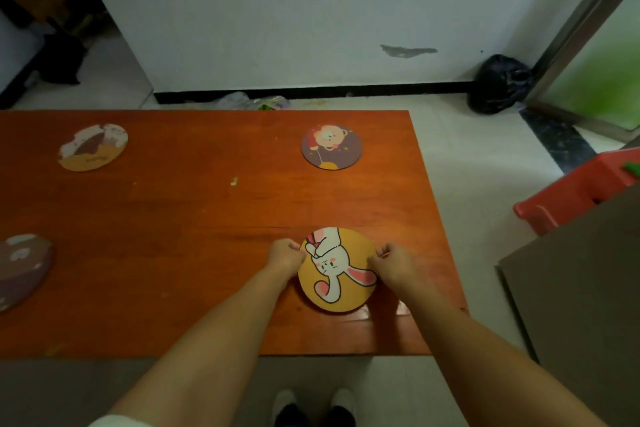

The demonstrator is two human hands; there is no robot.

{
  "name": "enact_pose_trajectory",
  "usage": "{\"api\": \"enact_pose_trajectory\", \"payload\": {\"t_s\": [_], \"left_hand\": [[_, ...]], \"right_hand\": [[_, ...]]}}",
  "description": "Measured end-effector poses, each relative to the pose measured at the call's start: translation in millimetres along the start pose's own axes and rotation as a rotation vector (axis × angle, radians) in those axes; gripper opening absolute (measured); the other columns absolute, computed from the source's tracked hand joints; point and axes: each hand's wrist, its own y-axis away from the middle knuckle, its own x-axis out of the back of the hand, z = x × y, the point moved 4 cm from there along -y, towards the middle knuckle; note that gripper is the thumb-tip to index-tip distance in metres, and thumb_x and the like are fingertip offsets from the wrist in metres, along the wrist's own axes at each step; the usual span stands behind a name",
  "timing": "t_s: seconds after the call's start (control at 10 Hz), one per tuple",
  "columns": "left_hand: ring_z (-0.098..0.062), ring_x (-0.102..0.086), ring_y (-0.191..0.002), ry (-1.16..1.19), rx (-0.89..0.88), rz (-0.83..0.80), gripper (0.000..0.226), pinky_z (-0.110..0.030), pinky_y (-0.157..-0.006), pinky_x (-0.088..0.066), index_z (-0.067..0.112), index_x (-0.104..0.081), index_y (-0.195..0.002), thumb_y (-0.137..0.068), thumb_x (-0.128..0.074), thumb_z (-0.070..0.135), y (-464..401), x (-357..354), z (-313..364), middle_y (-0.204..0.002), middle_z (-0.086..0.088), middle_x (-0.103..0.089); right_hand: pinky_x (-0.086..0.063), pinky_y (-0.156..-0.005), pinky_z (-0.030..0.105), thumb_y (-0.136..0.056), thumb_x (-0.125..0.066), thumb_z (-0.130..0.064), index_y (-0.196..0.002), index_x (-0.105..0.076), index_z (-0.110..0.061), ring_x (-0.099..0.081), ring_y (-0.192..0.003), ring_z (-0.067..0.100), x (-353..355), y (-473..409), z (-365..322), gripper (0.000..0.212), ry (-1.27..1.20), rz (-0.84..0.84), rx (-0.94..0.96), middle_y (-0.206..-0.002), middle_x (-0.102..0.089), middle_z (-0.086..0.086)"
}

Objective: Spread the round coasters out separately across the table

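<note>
Rabbit coaster (337, 270), judged thin, stiff and light, is pinched at opposite rims by left hand (285, 258) and right hand (393, 265) fingers on the worktop (207, 218)

— We lose the purple coaster (20, 270) at the left edge; its print is blurred.
— And our fingertips hide both side rims of the rabbit coaster (337, 270).
</note>
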Motion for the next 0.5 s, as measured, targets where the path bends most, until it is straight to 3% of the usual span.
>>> {"api": "enact_pose_trajectory", "payload": {"t_s": [0.1,0.2,0.3,0.4,0.5], "left_hand": [[-0.025,-0.053,-0.08,-0.166,-0.06,0.055,0.034,-0.031,-0.07,-0.041,0.018,-0.042,-0.059,-0.087,-0.058,0.008,2.6,-4.3,-7.9,-0.072,-0.005,-0.055],[-0.028,-0.058,-0.088,-0.444,-0.177,0.15,0.016,-0.033,-0.068,-0.041,0.014,-0.049,-0.078,-0.088,-0.06,0.019,6.4,-4.6,-7.6,-0.088,-0.007,-0.059],[-0.026,-0.059,-0.102,-0.652,-0.257,0.174,0.024,-0.036,-0.075,-0.049,0.013,-0.053,-0.106,-0.088,-0.061,0.027,11.1,-8.5,-13.9,-0.107,-0.006,-0.059],[-0.022,-0.058,-0.096,-0.68,-0.33,0.112,0.014,-0.036,-0.079,-0.051,0.017,-0.051,-0.094,-0.089,-0.057,0.028,24.0,-2.1,-14.3,-0.099,-0.003,-0.056],[-0.012,-0.052,-0.074,-0.533,-0.361,-0.005,0.022,-0.032,-0.074,-0.05,0.027,-0.044,-0.072,-0.09,-0.056,0.027,50.8,5.4,-50.1,-0.08,0.005,-0.053]], "right_hand": [[-0.033,-0.058,0.034,-0.089,-0.058,-0.016,-0.073,-0.041,-0.013,-0.046,-0.07,0.025,-6.2,5.1,8.5,0.023,0.136,0.008,0.038,-0.07,-0.048,0.004],[-0.047,-0.078,0.041,-0.09,-0.058,-0.028,-0.099,-0.053,-0.008,-0.059,-0.096,0.033,-8.2,6.2,7.0,0.022,0.449,0.073,0.095,-0.101,-0.063,0.012],[-0.046,-0.092,0.045,-0.088,-0.06,-0.031,-0.11,-0.05,-0.01,-0.055,-0.112,0.033,-7.8,6.6,6.6,0.032,0.531,0.093,0.133,-0.118,-0.06,0.012],[-0.048,-0.089,0.043,-0.088,-0.061,-0.033,-0.118,-0.051,-0.009,-0.058,-0.108,0.033,0.2,7.5,3.1,0.04,0.469,0.041,0.118,-0.118,-0.062,0.012],[-0.046,-0.078,0.035,-0.09,-0.062,-0.027,-0.114,-0.058,-0.006,-0.06,-0.089,0.027,31.8,14.7,-5.3,0.032,0.146,0.096,0.176,-0.094,-0.062,0.01]]}}
